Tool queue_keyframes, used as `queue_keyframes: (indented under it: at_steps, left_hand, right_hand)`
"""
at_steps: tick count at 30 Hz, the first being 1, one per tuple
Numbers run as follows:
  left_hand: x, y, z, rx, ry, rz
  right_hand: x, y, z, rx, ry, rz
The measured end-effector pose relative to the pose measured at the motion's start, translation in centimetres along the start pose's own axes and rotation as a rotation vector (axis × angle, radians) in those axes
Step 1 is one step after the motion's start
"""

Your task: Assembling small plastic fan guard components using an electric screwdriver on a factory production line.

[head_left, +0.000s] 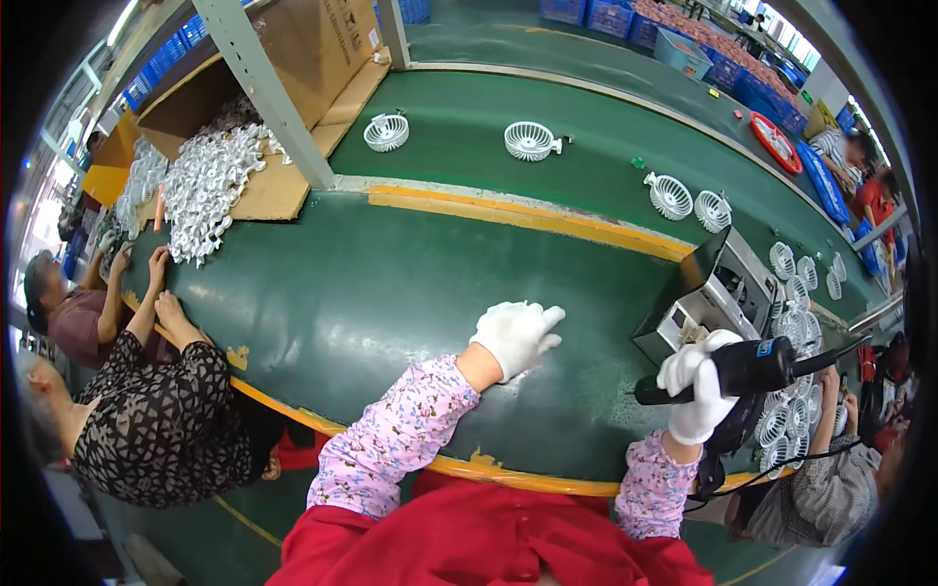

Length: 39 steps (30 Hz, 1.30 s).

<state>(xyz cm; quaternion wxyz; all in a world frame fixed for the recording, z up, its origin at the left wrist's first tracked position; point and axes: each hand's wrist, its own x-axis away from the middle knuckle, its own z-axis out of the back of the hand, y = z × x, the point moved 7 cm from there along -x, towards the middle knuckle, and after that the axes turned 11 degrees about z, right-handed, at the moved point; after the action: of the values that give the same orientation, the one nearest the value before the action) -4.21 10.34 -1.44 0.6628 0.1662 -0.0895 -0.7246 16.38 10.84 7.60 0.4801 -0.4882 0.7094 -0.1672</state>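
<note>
One black power tool (757, 367) sits in my closed right grip (699, 386), held crosswise above the right side of the green desk (362, 293), tip pointing right. My left grip (513, 339) is loosely open, palm down, near the desk's middle. A metal box (705, 301) stands just beyond the tool, white round frames (772, 423) beside it.

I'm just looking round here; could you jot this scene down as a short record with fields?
Left hand: white glove, fingers spread, at the green table; no held thing shows
Right hand: white glove, gripping a black tool
Beyond right hand: open-sided metal box
Far green surface: several round white cages, one near the middle
Upper left: heap of small white parts spilling from a cardboard box
</note>
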Motion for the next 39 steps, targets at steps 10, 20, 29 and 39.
queue_keyframes:
  at_steps: [10,20,29,39]
  left_hand:
    - [-0.6,-0.2,0.1,0.058,-0.041,0.014]
    - [-0.4,-0.4,0.4,0.087,0.101,-0.03]
    - [-0.8,-0.7,0.2,0.17,0.071,-0.009]
    - [-0.7,-0.9,0.3,0.164,0.077,-0.007]
  right_hand:
    - [1.5,1.2,-3.2,-0.885,-0.591,-0.307]
    - [1.7,0.7,-3.8,-1.108,-0.812,-0.235]
    - [2.2,1.0,-3.6,-1.18,-0.787,-0.275]
    - [2.4,1.1,-4.1,-1.137,-0.842,-0.282]
